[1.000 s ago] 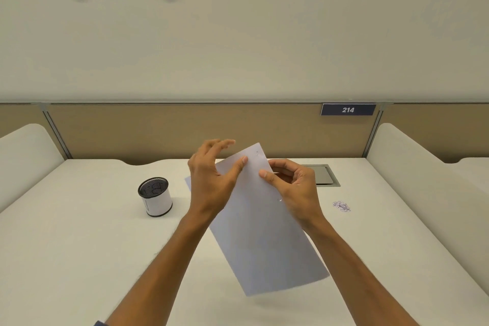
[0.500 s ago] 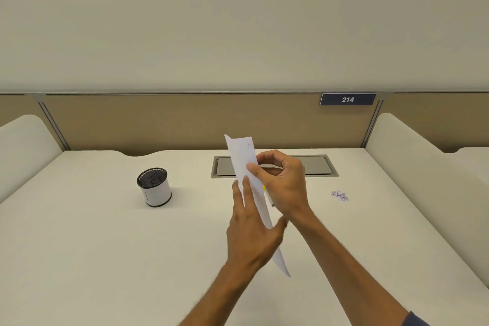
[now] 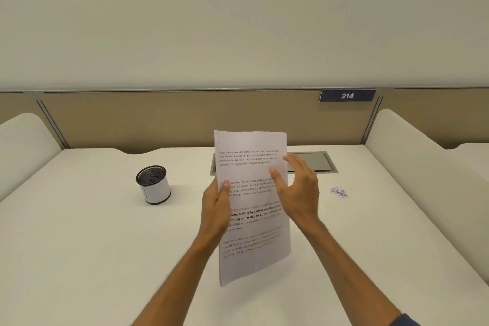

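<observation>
Turned from edge-on half a second ago, the thin white sheet now shows its printed face, held upright above the smooth pale table. One bold line reads "Defined by a slower pace". The left hand pinches its left edge, thumb on the print. The right hand hangs loosely spread at the right edge, gripping nothing. To the left stands a round black mesh cup with a white wrap. Behind, a dark blue plate reads "214".
</observation>
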Motion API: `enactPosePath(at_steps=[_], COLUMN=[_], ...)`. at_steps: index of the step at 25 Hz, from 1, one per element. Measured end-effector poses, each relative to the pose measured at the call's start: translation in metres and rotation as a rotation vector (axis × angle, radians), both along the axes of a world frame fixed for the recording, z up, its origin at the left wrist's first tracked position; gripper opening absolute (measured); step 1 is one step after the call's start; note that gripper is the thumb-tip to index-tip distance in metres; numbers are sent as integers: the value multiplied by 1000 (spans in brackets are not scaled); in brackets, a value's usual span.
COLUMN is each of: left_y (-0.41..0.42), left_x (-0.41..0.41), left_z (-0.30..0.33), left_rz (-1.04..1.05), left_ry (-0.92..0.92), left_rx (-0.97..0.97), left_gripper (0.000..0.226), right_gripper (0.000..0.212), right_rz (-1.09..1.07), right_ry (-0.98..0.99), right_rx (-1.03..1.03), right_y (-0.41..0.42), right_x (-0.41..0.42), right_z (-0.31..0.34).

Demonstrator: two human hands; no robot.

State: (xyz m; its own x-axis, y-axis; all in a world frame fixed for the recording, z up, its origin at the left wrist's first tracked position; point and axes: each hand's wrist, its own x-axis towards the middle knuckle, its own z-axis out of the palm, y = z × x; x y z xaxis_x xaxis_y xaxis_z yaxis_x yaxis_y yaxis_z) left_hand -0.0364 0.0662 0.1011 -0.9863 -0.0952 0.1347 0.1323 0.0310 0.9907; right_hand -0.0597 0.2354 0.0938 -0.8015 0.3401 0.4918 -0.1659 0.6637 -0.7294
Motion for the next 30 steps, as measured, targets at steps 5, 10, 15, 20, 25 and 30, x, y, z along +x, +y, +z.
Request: enactPosePath(at_steps=[5, 10, 15, 20, 25, 30], left_y=[-18, -27, -34, -42, -53, -56], left_x=[-11, -16, -19, -28, -43, -56], left_z=[-7, -29, -55, -70, -88, -110], left_rz=[-33, -99, -143, -121, -75, -42], left_ry=[-218, -369, -343, -368, -428, -518], left_rx=[158, 150, 54, 11, -13, -28], left_gripper=[22, 16, 18, 16, 16, 15], right_gripper=[40, 20, 15, 14, 10, 8], right_rz=[286, 308, 301, 151, 84, 47], right_ry=[-390, -401, -476, -465, -490, -515], right_rx=[-705, -805, -809, -614, -465, -410], right_y=[20, 26, 27, 37, 48, 50], right_x=[4, 13, 14, 0, -28, -52], right_z=[-27, -44, -59, -84, -109, -133])
